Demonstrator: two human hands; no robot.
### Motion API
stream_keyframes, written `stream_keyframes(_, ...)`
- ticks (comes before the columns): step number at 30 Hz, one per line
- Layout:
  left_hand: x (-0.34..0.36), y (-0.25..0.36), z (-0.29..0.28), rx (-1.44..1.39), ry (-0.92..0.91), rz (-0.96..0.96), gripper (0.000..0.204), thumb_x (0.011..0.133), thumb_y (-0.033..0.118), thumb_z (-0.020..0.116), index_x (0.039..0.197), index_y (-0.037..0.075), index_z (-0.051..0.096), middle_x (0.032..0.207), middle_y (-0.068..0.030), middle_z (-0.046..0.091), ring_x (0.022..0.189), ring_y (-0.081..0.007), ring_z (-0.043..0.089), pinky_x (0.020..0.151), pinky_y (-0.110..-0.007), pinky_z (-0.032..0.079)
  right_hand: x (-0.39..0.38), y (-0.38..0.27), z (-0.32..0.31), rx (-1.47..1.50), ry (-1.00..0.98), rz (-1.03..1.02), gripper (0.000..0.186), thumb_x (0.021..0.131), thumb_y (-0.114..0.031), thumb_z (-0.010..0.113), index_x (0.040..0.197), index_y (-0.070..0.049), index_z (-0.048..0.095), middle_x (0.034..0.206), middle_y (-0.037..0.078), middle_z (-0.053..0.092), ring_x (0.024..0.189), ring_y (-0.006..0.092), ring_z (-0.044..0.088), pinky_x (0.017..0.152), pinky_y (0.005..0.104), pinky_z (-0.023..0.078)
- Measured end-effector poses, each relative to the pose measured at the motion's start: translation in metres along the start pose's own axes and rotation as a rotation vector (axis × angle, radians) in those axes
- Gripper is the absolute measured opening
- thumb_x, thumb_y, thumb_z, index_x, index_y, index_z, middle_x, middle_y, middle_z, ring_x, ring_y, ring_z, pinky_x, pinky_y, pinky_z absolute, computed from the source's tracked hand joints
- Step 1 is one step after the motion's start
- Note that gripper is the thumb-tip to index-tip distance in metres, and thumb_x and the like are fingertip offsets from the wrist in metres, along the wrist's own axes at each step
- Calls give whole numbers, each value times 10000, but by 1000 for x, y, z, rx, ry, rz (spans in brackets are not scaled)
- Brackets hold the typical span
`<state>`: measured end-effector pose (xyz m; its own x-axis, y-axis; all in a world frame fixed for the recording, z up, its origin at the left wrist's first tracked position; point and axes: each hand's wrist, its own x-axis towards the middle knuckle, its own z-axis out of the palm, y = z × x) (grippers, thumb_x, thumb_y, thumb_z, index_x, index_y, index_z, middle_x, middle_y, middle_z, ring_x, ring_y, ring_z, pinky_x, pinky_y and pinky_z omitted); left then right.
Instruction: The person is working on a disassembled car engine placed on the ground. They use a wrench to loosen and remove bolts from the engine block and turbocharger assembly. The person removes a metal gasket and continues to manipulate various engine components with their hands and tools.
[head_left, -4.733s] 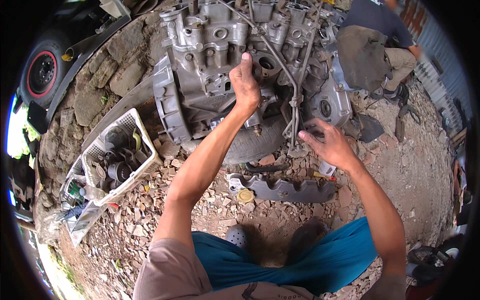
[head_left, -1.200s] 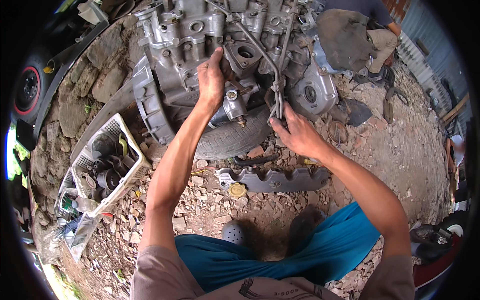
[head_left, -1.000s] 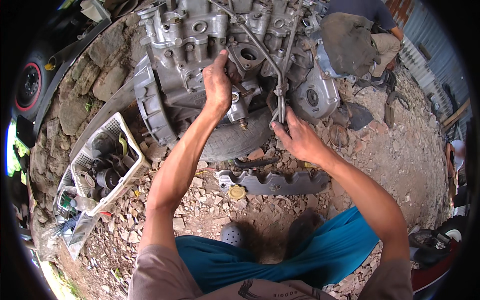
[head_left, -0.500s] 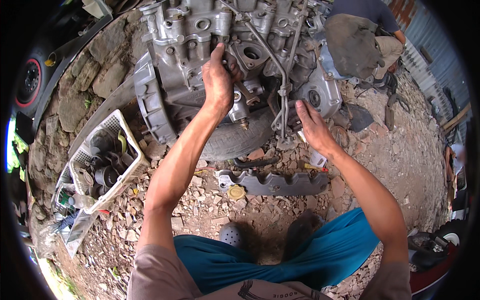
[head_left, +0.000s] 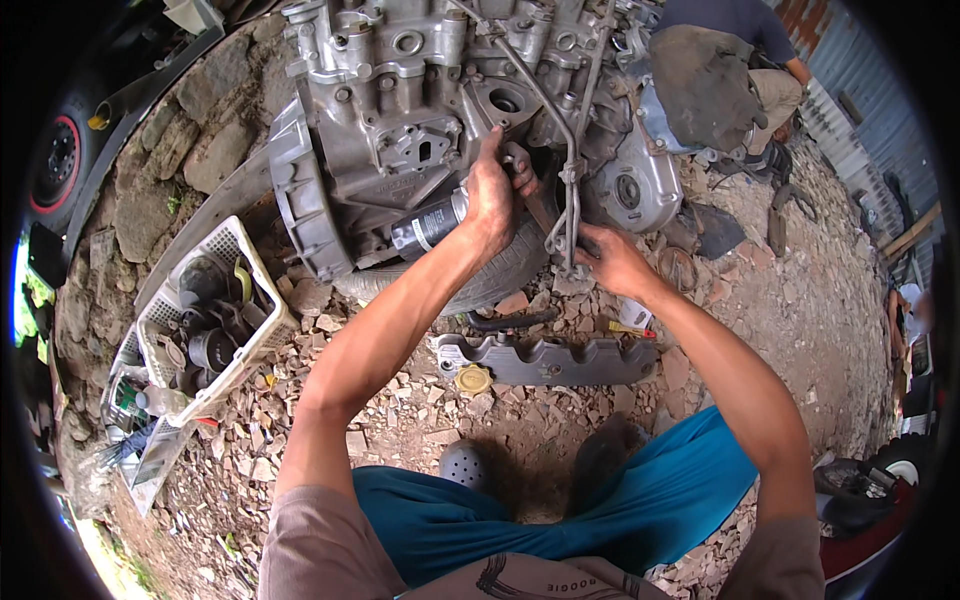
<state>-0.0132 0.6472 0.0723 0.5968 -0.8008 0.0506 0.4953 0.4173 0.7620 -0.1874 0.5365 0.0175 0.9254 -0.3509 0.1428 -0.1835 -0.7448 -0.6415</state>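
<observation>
A large grey engine block [head_left: 370, 160] fills the upper middle. My left hand [head_left: 490, 200] is closed around a wrench [head_left: 540, 210], which slants down to the right beside the thin metal pipes [head_left: 572, 195]. Left of that wrist, a dark cylindrical oil filter [head_left: 425, 230] sticks out low on the block. My right hand [head_left: 615, 262] has its fingers bent in at the lower end of the pipes, below the round-holed cover [head_left: 630, 190]; its fingertips are partly hidden. The engine rests over a tyre [head_left: 480, 280].
A valve cover [head_left: 560, 365] with a yellow cap [head_left: 473, 378] lies on the rubble before my feet. A white plastic basket [head_left: 270, 330] of parts stands left, by a stone wall [head_left: 140, 220]. Another person [head_left: 770, 70] sits at the upper right. A brush [head_left: 630, 328] lies near my right forearm.
My left hand has moved right and down with the wrench, uncovering an oval plate on the block and the oil filter. My right hand has moved down and left to the pipes, its fingers curling.
</observation>
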Motion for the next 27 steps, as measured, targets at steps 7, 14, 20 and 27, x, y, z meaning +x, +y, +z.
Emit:
stream_keyframes(7,-8,-29,13,247,35,-79,617,1019,581,306,783,54,526,651,-18,427,586,-138,372,577,-298,329,21,7,-6,239,0,125,346,958,-283,621,1213,-50,644,1109,180,690,1033,279,661,884,390,487)
stream_keyframes(14,10,-42,-4,428,-43,-153,706,956,732,304,1093,113,616,760,8,517,647,-123,448,617,-300,407,51,-5,-20,418,-436,230,264,944,-195,616,1130,-16,676,1016,88,715,908,186,690,748,329,577)
stream_keyframes(20,12,-41,-16,697,-115,-39,744,953,721,316,1103,60,621,841,-22,578,744,-122,511,691,-316,463,62,20,5,329,-338,83,351,930,-311,655,1039,20,701,922,115,730,811,195,706,764,349,546)
stream_keyframes(27,1,25,-26,1271,89,396,465,1014,419,497,991,-19,647,631,-102,545,608,-157,496,609,-361,440,69,27,-3,465,149,86,385,969,-358,615,991,21,680,765,102,701,697,159,658,651,320,508)
